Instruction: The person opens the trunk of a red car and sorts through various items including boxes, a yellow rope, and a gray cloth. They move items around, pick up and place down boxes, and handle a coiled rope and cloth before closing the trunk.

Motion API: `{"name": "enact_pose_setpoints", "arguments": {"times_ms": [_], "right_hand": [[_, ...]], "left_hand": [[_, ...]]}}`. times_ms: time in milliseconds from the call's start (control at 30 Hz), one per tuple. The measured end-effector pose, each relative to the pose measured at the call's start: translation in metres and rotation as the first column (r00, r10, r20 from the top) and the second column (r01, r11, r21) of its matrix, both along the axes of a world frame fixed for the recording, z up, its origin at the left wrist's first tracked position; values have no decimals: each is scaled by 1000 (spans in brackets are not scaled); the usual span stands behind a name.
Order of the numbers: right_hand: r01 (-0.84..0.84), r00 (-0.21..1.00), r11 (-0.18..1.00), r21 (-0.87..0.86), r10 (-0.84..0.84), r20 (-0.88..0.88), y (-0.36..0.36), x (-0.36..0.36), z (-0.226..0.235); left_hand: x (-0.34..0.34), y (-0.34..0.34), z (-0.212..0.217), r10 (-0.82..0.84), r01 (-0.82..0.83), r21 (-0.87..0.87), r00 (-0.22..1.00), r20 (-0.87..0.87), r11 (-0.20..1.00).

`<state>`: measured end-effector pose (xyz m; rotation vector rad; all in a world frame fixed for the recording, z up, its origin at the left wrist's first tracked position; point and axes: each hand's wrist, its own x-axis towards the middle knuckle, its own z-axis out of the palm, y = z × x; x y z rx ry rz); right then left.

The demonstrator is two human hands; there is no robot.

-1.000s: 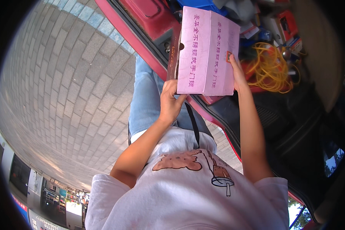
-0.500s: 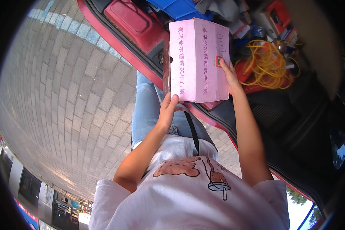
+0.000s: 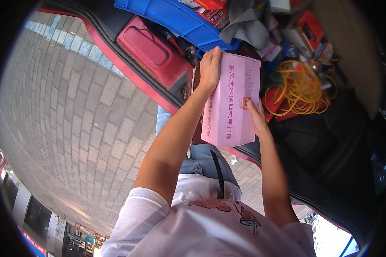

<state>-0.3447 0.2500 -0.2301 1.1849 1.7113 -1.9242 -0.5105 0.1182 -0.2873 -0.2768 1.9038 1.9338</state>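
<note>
your left hand point(image 3: 210, 70), extended farther forward, and your right hand point(image 3: 258, 121), nearer you, clamp the pink box point(image 3: 232, 103) between them

Box point(image 3: 238, 115) was pale pink, purple lettering down its faces, sticker point(image 3: 246, 103) mostly orange. Crate point(image 3: 176, 22) above the box was solid blue; cloth point(image 3: 249, 26) beyond the box's top, plain grey. Cord point(image 3: 298, 92) right of the box was bright yellow. Car panel point(image 3: 152, 49) upper left of the box was red. Paving point(image 3: 85, 115) left of the box had a grey-beige brick pattern, pale blue stripe point(image 3: 75, 43). Below the box, jeans point(image 3: 201, 165) were faded blue, strap point(image 3: 218, 171) black, shirt point(image 3: 171, 231) white with brown cartoon print.
</note>
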Motion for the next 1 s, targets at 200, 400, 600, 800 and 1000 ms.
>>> {"name": "enact_pose_setpoints", "arguments": {"times_ms": [200,400,600,800,1000], "right_hand": [[73,994,994,-82,-79,-69,-9,1,3],[40,965,982,-185,-86,-247,-37,3,6],[365,930,809,-461,-343,133,-13,21,-47],[252,956,912,-325,-287,-62,11,16,-40],[454,885,786,-418,-452,112,30,42,7]], "left_hand": [[24,-47,28,-285,111,-479,908,-308,871],[87,-75,43,-32,-244,296,719,694,924],[105,-69,-8,27,-158,113,688,725,981],[110,-60,-17,1,-150,122,638,770,981],[101,-34,30,-59,-117,142,530,846,983]]}}
